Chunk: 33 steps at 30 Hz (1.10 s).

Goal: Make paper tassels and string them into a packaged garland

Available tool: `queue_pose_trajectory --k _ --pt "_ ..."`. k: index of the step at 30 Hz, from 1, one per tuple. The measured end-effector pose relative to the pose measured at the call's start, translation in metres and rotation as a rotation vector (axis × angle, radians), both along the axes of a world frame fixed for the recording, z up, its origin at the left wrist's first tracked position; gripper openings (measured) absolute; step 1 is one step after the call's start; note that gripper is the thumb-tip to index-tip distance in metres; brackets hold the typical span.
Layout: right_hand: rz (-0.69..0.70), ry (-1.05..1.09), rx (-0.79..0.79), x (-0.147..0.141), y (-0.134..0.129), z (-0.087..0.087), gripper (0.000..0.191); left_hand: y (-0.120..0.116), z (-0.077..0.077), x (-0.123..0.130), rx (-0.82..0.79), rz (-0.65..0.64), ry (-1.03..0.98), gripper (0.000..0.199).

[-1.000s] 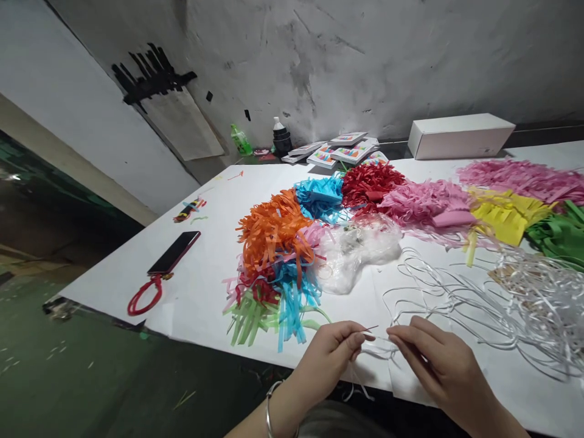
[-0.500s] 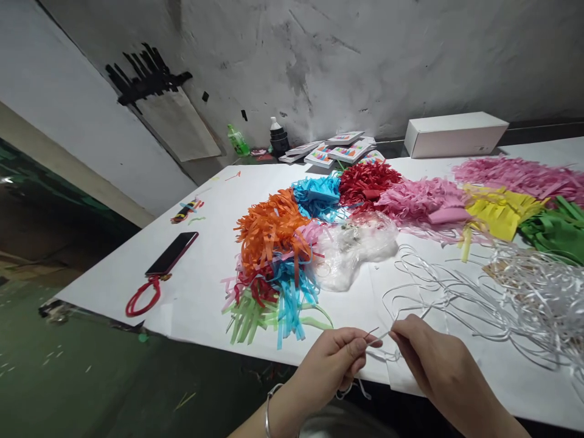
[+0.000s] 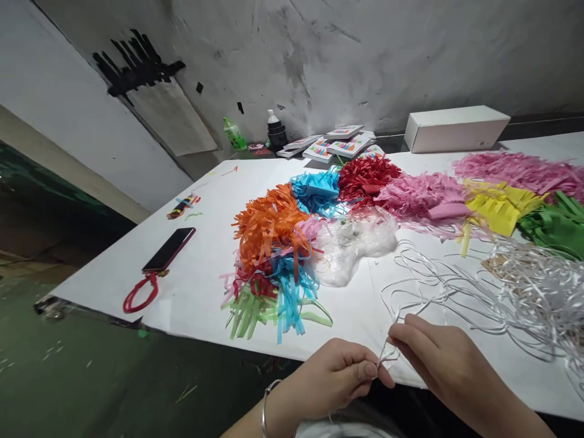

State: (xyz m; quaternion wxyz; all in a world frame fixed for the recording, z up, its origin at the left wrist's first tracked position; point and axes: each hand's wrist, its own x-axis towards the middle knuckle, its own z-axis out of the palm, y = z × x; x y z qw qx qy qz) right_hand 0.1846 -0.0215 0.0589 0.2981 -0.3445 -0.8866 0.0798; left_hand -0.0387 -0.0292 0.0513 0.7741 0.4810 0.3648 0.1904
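Note:
Near the table's front edge, my left hand (image 3: 344, 374) pinches a thin white cord (image 3: 384, 353) between thumb and forefinger, a bracelet round its wrist. My right hand (image 3: 438, 356) is just to the right, its bent fingertips closed on the same cord. A short reddish tip sticks out beside the left fingers; what it belongs to is too small to tell. Loose white cords (image 3: 438, 292) spread behind the right hand, leading to a tangled heap (image 3: 538, 280) on the right. Tissue tassels in orange (image 3: 269, 222), blue (image 3: 292, 292) and light green (image 3: 249, 310) lie left of the hands.
Farther back lie a clear plastic bag (image 3: 351, 243), red tassels (image 3: 367, 179), pink tassels (image 3: 424, 194), a yellow tassel (image 3: 499, 207) and a green one (image 3: 556, 225). A white box (image 3: 456, 129) and printed packs (image 3: 349, 146) stand by the wall. A phone (image 3: 168, 249) lies left.
My left hand has moved slightly down and right. The cord between the hands now runs more steeply, up to my right fingertips. The view has shifted a little.

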Motion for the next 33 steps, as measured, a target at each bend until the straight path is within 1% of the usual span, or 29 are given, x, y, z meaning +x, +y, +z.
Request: queue_pose_trajectory --k 2,5,8,10,12,14,16,17,18,20,22,24,27,30,33 --pt "0.022 0.07 -0.085 -0.001 0.002 -0.004 0.013 0.0 0.0 -0.002 0.001 -0.023 -0.061 0.052" --pt "0.03 0.178 -0.264 -0.006 0.001 -0.011 0.013 -0.001 -0.001 -0.002 0.005 -0.033 -0.164 0.049" --pt "-0.011 0.292 -0.447 -0.016 -0.003 -0.018 0.017 -0.002 -0.004 0.0 0.013 -0.027 -0.224 0.049" --pt "-0.034 0.354 -0.522 -0.021 -0.006 -0.022 0.02 -0.003 -0.006 0.002 0.018 0.013 -0.227 0.051" --pt "-0.034 0.383 -0.499 -0.022 -0.009 -0.026 0.019 -0.003 -0.007 0.005 0.004 0.088 -0.222 0.051" --pt "-0.047 0.395 -0.382 -0.02 -0.011 -0.029 0.02 -0.003 -0.009 0.008 -0.019 0.165 -0.203 0.05" --pt "-0.085 0.426 -0.287 -0.017 -0.012 -0.03 0.028 -0.002 -0.01 0.012 -0.027 0.202 -0.167 0.05" --pt "-0.096 0.456 -0.281 -0.016 -0.013 -0.03 0.031 -0.002 -0.011 0.014 -0.028 0.205 -0.146 0.05" --pt "-0.093 0.491 -0.307 -0.016 -0.014 -0.029 0.03 -0.002 -0.012 0.015 -0.026 0.201 -0.128 0.051" --pt "-0.067 0.559 -0.395 -0.018 -0.017 -0.025 0.021 -0.001 -0.014 0.018 -0.016 0.178 -0.095 0.053" --pt "-0.088 0.636 -0.442 -0.02 -0.018 -0.02 0.014 0.0 -0.014 0.02 0.004 0.157 -0.065 0.054" --pt "-0.182 0.743 -0.423 -0.02 -0.017 -0.016 0.015 0.001 -0.012 0.019 0.044 0.155 -0.028 0.054" --pt "-0.318 0.879 -0.409 -0.014 -0.013 -0.012 0.015 0.005 -0.007 0.012 0.146 0.182 0.04 0.053" --pt "-0.343 0.909 -0.44 -0.007 -0.011 -0.011 0.014 0.01 -0.003 0.003 0.287 0.242 0.126 0.052" --pt "-0.343 0.96 -0.413 -0.001 -0.011 -0.012 0.011 0.016 -0.004 -0.008 0.407 0.284 0.186 0.05"
